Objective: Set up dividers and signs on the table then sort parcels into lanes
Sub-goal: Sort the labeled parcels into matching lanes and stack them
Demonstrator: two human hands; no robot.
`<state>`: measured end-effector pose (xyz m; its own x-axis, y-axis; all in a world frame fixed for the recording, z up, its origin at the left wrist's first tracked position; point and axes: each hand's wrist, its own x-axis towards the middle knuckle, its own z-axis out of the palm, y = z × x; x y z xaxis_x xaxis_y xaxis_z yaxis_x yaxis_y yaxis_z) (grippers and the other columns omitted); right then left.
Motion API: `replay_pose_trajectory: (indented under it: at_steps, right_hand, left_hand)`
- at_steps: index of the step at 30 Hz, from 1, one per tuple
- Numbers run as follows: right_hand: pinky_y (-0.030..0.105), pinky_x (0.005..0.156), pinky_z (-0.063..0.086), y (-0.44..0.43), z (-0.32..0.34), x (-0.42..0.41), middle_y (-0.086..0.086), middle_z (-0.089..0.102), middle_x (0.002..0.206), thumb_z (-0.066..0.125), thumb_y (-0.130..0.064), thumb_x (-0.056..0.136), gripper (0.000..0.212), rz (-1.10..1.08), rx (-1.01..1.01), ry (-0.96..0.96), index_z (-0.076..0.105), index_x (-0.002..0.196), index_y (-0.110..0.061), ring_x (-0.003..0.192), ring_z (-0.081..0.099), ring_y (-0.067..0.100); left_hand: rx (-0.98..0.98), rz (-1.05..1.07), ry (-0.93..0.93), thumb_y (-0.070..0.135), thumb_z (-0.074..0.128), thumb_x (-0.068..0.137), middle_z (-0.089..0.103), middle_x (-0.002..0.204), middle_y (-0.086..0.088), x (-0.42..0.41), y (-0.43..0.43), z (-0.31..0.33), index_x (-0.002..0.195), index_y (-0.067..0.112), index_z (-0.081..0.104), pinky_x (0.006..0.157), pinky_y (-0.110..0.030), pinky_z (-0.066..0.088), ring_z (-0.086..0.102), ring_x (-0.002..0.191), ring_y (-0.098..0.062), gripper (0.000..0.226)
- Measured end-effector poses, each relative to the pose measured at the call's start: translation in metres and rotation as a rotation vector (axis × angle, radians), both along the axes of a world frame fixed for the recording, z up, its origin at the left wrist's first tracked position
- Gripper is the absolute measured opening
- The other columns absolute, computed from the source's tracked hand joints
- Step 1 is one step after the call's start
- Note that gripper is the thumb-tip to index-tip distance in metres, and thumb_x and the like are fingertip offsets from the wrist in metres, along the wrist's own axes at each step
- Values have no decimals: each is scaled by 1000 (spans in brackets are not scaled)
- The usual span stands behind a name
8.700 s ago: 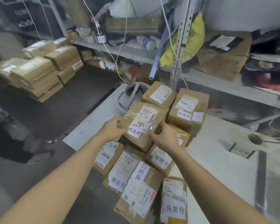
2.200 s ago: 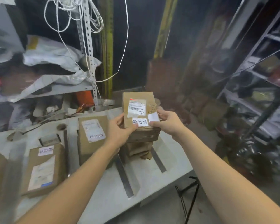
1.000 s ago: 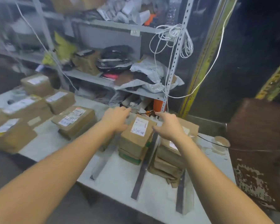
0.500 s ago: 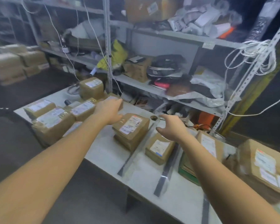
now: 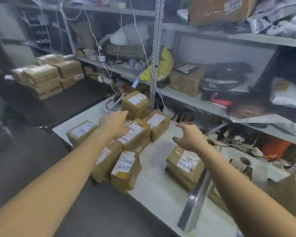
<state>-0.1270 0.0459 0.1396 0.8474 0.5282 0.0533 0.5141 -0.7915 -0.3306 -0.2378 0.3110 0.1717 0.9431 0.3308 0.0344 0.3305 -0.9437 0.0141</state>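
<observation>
**Hands empty over parcels**

Your left hand point(image 5: 114, 124) reaches, fingers loosely extended, over the parcel cluster point(image 5: 126, 168) at the counter's point(image 5: 154, 170) left end. Your right hand point(image 5: 189, 138) hovers spread, holding nothing, above a lone parcel point(image 5: 184, 166) just beside a metal divider point(image 5: 195, 199).

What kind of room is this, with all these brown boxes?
Probably a parcel sorting room or storeroom. Taped cardboard parcels with shipping labels crowd the white table, another stack of boxes stands at the back left, and metal shelves hold bags and cartons.
</observation>
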Motion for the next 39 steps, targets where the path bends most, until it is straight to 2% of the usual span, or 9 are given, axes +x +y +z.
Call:
replay_pose_trajectory:
  at_steps: [7, 16, 20, 25, 27, 30, 32, 34, 39]
  right_hand:
    - [38, 94, 49, 92, -18, 69, 7, 57, 140, 66, -33, 87, 65, 1, 6, 92, 44, 147, -21, 128, 52, 28]
    - [35, 99, 43, 169, -51, 115, 6, 56, 142, 67, -41, 86, 67, -98, -40, 158, 45, 146, -20, 132, 48, 26]
    - [35, 93, 45, 188, -79, 100, 7, 63, 132, 65, -42, 87, 67, -251, -10, 272, 44, 147, -20, 124, 54, 26]
    - [37, 92, 46, 217, -105, 65, 8, 60, 134, 67, -35, 87, 74, -473, 126, 388, 36, 151, -18, 120, 55, 30]
    - [36, 86, 51, 227, -114, 52, 4, 62, 128, 72, -32, 85, 75, -547, 224, 441, 36, 150, -20, 116, 58, 27]
    - [13, 63, 47, 239, -126, 33, -4, 61, 124, 75, -30, 84, 83, -720, 446, 507, 29, 151, -20, 118, 59, 20]
    - [27, 74, 58, 245, -132, 24, 0, 59, 131, 75, -29, 84, 82, -827, 596, 575, 29, 152, -18, 118, 60, 20]
    - [41, 82, 60, 248, -137, 18, 0, 64, 127, 74, -26, 84, 54, -867, 651, 585, 50, 133, -20, 107, 66, 19]
    - [39, 82, 60, 252, -128, 15, -1, 69, 115, 73, -18, 83, 36, -914, 800, 532, 62, 117, -22, 98, 67, 12]
  left_hand:
    - [18, -2, 75, 43, 57, 91, 59, 122, 1, 58, 76, -4, 132, 24, 46, 84, -44, 54, 60, 109, -26, 46]
    - [-68, -98, 114, 47, 55, 91, 58, 128, 1, 126, 167, -60, 133, 25, 46, 72, -37, 49, 59, 111, -26, 48]
    - [-275, -195, 178, 46, 59, 90, 53, 140, -3, 152, 184, -103, 143, 21, 44, 90, -40, 50, 53, 123, -27, 60]
    - [-778, -230, 314, 46, 69, 87, 41, 154, -4, 157, 187, -147, 151, 17, 36, 109, -39, 40, 47, 134, -24, 78]
    - [-890, -250, 362, 46, 70, 86, 45, 150, -2, 155, 184, -162, 150, 20, 39, 105, -35, 43, 51, 129, -21, 76]
    - [-1064, -279, 398, 41, 71, 86, 58, 138, 4, 151, 178, -180, 142, 27, 49, 89, -24, 50, 61, 109, -6, 61]
    - [-1174, -278, 414, 39, 70, 87, 64, 128, 8, 148, 174, -186, 141, 30, 49, 83, -27, 57, 67, 98, -3, 58]
    - [-1228, -284, 399, 35, 70, 89, 65, 126, 10, 147, 170, -188, 140, 32, 49, 71, -21, 58, 68, 91, 2, 56]
    - [-1321, -264, 349, 27, 68, 92, 66, 117, 16, 149, 160, -178, 140, 40, 46, 57, -13, 52, 66, 79, 9, 55]
